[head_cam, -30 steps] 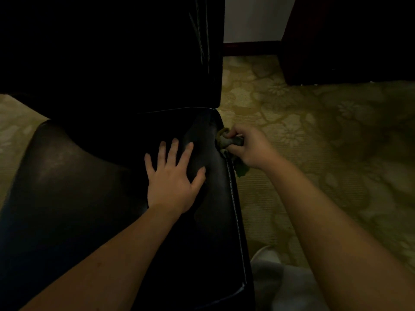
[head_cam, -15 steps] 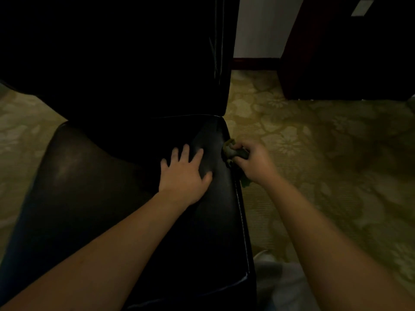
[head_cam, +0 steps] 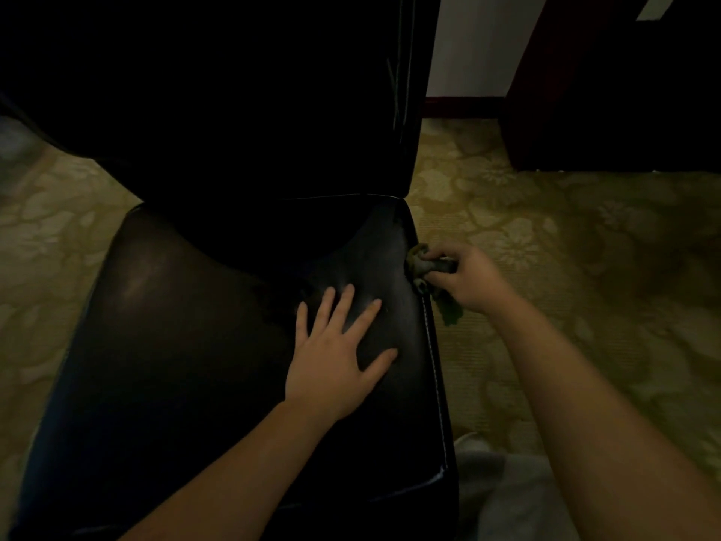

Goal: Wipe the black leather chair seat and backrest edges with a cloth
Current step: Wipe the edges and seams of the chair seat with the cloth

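The left hand (head_cam: pixel 335 357) lies flat on the chair seat (head_cam: pixel 175 345), toward the seat's right side, with its fingers pointing at the backrest (head_cam: pixel 234 111), which rises behind both hands. The right hand (head_cam: pixel 468 279) is to the right of the left hand, just off the seat's right edge. It holds the cloth (head_cam: pixel 419 261) against that edge, so the cloth sits between hand and seat, and part of it hangs below the hand. The carpet (head_cam: pixel 585 267) spreads to the right of the right hand and to the left of the seat. Well beyond the right hand a piece of furniture (head_cam: pixel 624 91) stands on the carpet, with a wall (head_cam: pixel 468 44) between it and the backrest.
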